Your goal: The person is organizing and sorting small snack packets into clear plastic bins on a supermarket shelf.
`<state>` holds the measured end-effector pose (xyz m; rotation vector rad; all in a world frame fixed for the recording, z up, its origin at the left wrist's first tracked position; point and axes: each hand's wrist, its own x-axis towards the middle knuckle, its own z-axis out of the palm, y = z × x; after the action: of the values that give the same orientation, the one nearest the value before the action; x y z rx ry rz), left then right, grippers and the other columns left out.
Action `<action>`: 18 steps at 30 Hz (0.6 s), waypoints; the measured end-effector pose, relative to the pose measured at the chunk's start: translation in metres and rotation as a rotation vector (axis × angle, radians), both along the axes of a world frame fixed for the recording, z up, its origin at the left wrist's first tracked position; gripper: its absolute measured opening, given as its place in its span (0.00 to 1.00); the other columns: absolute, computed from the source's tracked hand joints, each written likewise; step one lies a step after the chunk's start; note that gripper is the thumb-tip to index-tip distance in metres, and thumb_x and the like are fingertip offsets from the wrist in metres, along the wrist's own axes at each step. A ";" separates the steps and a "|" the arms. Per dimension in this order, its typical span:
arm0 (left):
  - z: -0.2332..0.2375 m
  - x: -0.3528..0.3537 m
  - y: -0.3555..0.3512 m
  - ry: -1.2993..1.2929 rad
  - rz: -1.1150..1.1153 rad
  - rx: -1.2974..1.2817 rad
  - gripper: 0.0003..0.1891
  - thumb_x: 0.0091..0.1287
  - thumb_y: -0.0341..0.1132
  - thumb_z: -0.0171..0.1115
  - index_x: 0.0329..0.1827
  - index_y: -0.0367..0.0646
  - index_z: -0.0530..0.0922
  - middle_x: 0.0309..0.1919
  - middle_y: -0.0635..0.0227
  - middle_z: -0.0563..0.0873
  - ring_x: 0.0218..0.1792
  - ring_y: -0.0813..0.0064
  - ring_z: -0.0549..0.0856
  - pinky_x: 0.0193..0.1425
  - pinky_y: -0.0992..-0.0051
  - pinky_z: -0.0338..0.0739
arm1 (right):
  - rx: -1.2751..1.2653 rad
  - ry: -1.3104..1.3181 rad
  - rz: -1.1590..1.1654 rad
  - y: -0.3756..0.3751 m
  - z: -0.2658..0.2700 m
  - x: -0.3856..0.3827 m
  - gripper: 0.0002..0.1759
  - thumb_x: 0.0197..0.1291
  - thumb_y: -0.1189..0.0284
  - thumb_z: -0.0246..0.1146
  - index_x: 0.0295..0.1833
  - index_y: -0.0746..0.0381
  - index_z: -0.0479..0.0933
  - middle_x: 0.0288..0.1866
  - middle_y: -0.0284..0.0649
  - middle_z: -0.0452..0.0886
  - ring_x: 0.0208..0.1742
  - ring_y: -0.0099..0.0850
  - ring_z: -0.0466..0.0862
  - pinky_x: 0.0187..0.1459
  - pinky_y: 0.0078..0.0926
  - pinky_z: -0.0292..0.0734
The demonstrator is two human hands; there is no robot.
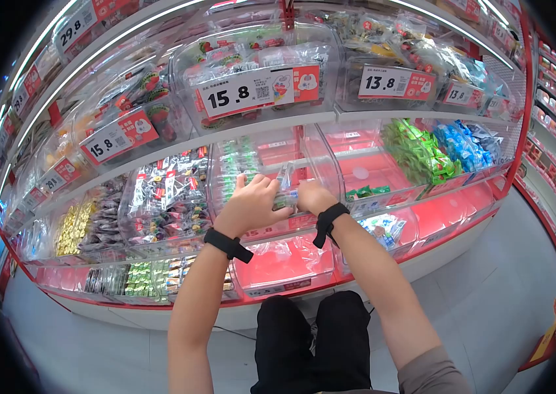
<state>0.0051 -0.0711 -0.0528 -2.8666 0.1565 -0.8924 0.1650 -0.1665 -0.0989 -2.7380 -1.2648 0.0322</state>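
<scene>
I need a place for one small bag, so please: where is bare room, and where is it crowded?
Bare pink floor shows in the middle-shelf bin between the right hand and the bright green packets, and on the bottom shelf, right of the blue-and-white packets. It is crowded around the gold packets and in the upper bins.

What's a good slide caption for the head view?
Left hand and right hand side by side at a small clear packet by a plastic bin, below price tags.
</scene>
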 end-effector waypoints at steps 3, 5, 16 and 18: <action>0.000 0.001 0.000 -0.004 0.003 0.008 0.29 0.55 0.56 0.62 0.44 0.36 0.78 0.37 0.59 0.83 0.48 0.63 0.80 0.62 0.47 0.64 | 0.052 -0.016 0.022 -0.001 -0.005 0.003 0.17 0.48 0.65 0.68 0.41 0.64 0.83 0.46 0.50 0.84 0.49 0.44 0.84 0.51 0.38 0.80; -0.001 0.001 0.001 -0.007 -0.002 0.005 0.29 0.55 0.56 0.62 0.44 0.35 0.78 0.38 0.58 0.83 0.48 0.63 0.80 0.62 0.47 0.64 | 0.103 -0.042 0.036 -0.003 -0.010 0.004 0.15 0.49 0.68 0.66 0.41 0.65 0.83 0.44 0.50 0.84 0.47 0.45 0.84 0.49 0.39 0.80; 0.000 -0.001 -0.001 0.029 0.013 -0.012 0.30 0.55 0.57 0.62 0.45 0.35 0.78 0.39 0.58 0.83 0.49 0.63 0.80 0.62 0.47 0.65 | 0.988 0.364 0.104 -0.028 0.024 -0.007 0.18 0.56 0.77 0.53 0.52 0.68 0.74 0.37 0.41 0.80 0.37 0.33 0.82 0.38 0.33 0.76; 0.003 0.000 -0.002 0.034 0.022 -0.016 0.30 0.56 0.57 0.61 0.45 0.35 0.78 0.40 0.58 0.83 0.49 0.62 0.80 0.63 0.46 0.65 | 1.187 0.602 0.272 -0.033 0.025 -0.001 0.20 0.55 0.78 0.51 0.54 0.67 0.74 0.38 0.36 0.79 0.36 0.27 0.79 0.38 0.26 0.75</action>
<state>0.0047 -0.0731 -0.0502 -2.8938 0.1213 -0.8452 0.1637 -0.1991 -0.0742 -1.3911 -0.9681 0.0873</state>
